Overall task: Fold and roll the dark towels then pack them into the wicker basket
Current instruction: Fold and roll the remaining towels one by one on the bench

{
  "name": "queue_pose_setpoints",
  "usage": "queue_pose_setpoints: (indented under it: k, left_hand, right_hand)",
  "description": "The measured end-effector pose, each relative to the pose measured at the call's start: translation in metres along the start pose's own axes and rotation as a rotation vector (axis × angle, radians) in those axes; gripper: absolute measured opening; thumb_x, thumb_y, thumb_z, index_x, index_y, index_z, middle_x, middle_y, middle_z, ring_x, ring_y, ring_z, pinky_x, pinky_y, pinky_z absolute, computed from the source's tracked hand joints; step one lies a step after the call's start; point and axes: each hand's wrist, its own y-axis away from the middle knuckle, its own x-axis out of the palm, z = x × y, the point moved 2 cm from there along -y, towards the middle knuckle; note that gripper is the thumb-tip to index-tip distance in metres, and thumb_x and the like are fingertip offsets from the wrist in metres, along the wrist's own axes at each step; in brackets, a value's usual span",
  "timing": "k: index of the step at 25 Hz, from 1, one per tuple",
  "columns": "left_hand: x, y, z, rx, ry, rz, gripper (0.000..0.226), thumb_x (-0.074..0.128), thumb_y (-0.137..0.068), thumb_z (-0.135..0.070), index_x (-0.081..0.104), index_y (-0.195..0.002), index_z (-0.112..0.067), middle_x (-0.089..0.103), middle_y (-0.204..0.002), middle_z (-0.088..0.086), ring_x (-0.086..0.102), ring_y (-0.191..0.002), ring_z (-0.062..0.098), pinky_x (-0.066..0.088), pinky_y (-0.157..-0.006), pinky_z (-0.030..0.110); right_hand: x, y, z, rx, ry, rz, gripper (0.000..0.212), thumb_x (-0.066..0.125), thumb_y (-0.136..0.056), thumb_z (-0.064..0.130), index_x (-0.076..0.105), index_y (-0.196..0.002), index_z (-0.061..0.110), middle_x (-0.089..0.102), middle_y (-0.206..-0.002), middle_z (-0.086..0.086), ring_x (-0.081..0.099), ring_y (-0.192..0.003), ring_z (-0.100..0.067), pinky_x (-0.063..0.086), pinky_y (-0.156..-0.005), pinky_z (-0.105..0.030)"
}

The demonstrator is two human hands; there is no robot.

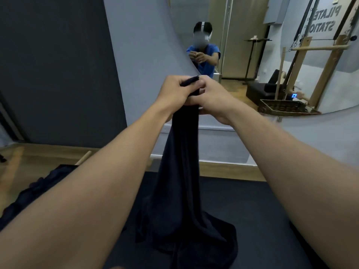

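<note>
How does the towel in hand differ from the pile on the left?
The held towel is lifted and hangs stretched long, its lower end pooled on the mat; the pile lies low and crumpled. The left hand and right hand grip the held towel's top; nothing touches the pile. Both are dark, neither folded nor rolled.

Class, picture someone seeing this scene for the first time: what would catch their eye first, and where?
The left hand and right hand meet at centre, gripping the top of a dark towel that hangs down and pools on the dark mat. Upper right, a large mirror shows a wicker basket; more dark cloth lies heaped at lower left.
</note>
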Motion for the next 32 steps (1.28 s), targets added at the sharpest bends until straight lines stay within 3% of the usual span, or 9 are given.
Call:
queue_pose_setpoints:
  k: [3, 7, 12, 14, 17, 23, 27, 29, 32]
  left_hand:
    - [-0.011, -0.001, 0.000, 0.006, 0.035, -0.030, 0.009, 0.068, -0.090, -0.011, 0.075, -0.096, -0.008, 0.075, -0.091, 0.010, 0.070, -0.083, 0.016, 0.059, -0.082, 0.034]
    - [-0.006, 0.015, 0.016, -0.109, 0.173, -0.028, 0.017, 0.063, -0.089, -0.002, 0.067, -0.105, -0.005, 0.072, -0.099, 0.016, 0.071, -0.092, 0.030, 0.059, -0.081, 0.040]
    - [-0.015, 0.037, 0.069, -0.240, -0.501, -0.026, 0.013, 0.054, -0.078, 0.001, 0.065, -0.077, -0.003, 0.069, -0.082, 0.015, 0.067, -0.083, 0.030, 0.055, -0.072, 0.039]
    - [-0.031, 0.049, 0.101, -0.406, -0.660, 0.120, 0.015, 0.052, -0.082, 0.002, 0.061, -0.071, -0.005, 0.064, -0.076, 0.010, 0.063, -0.081, 0.029, 0.050, -0.067, 0.033]
    - [-0.062, 0.071, 0.145, -0.622, -0.884, 0.285, 0.011, 0.058, -0.085, -0.005, 0.066, -0.078, -0.005, 0.064, -0.085, 0.013, 0.060, -0.082, 0.028, 0.044, -0.069, 0.029]
    - [-0.106, 0.050, 0.138, -0.425, -0.798, -0.348, 0.036, 0.045, -0.089, -0.006, 0.071, -0.111, -0.017, 0.064, -0.114, 0.019, 0.060, -0.102, 0.041, 0.052, -0.085, 0.041]
    - [-0.117, 0.036, 0.117, -0.331, -0.738, -0.525, 0.039, 0.040, -0.096, -0.005, 0.071, -0.115, -0.020, 0.066, -0.114, 0.016, 0.061, -0.101, 0.038, 0.053, -0.085, 0.042]
    - [-0.118, 0.038, 0.118, -0.368, -0.771, -0.538, 0.032, 0.043, -0.099, -0.015, 0.071, -0.112, -0.023, 0.067, -0.110, 0.015, 0.060, -0.097, 0.038, 0.051, -0.079, 0.042]
    - [-0.117, 0.045, 0.124, -0.313, -0.828, -0.538, 0.030, 0.039, -0.103, -0.021, 0.067, -0.110, -0.025, 0.066, -0.106, 0.014, 0.058, -0.097, 0.039, 0.048, -0.078, 0.043]
  right_hand:
    - [-0.007, -0.013, -0.001, 0.024, -0.049, -0.151, 0.011, 0.062, -0.092, 0.009, 0.068, -0.101, 0.011, 0.071, -0.094, -0.015, 0.070, -0.085, -0.026, 0.057, -0.074, -0.041]
    - [-0.015, -0.027, 0.005, -0.014, -0.029, -0.248, 0.016, 0.055, -0.095, 0.013, 0.066, -0.094, 0.001, 0.067, -0.101, -0.029, 0.068, -0.096, -0.041, 0.055, -0.085, -0.055]
    - [-0.050, -0.016, 0.021, -0.061, -0.092, -0.489, 0.017, 0.065, -0.089, 0.023, 0.067, -0.083, 0.007, 0.068, -0.094, -0.020, 0.070, -0.084, -0.034, 0.058, -0.075, -0.054]
    - [-0.077, -0.011, 0.024, -0.059, -0.162, -0.580, 0.014, 0.062, -0.094, 0.023, 0.063, -0.081, 0.017, 0.067, -0.087, -0.010, 0.068, -0.080, -0.025, 0.059, -0.075, -0.051]
    - [-0.114, -0.005, 0.015, -0.023, -0.207, -0.707, 0.014, 0.053, -0.100, 0.029, 0.062, -0.091, 0.022, 0.064, -0.096, -0.001, 0.065, -0.092, -0.018, 0.059, -0.082, -0.040]
    - [-0.149, -0.001, -0.013, 0.019, -0.211, -0.865, 0.016, 0.049, -0.100, 0.029, 0.063, -0.095, 0.024, 0.062, -0.097, 0.001, 0.062, -0.101, -0.019, 0.056, -0.090, -0.040]
    - [-0.168, -0.005, -0.032, 0.081, -0.150, -0.972, 0.018, 0.049, -0.097, 0.027, 0.065, -0.103, 0.020, 0.064, -0.098, 0.000, 0.063, -0.098, -0.018, 0.055, -0.092, -0.037]
    - [-0.172, -0.006, -0.045, 0.170, 0.036, -0.926, 0.028, 0.050, -0.094, 0.025, 0.065, -0.113, 0.010, 0.062, -0.101, -0.005, 0.063, -0.102, -0.028, 0.052, -0.089, -0.034]
    - [-0.172, 0.005, -0.078, 0.359, 0.359, -0.799, 0.031, 0.058, -0.086, 0.029, 0.071, -0.106, 0.008, 0.065, -0.103, -0.012, 0.062, -0.106, -0.036, 0.048, -0.082, -0.037]
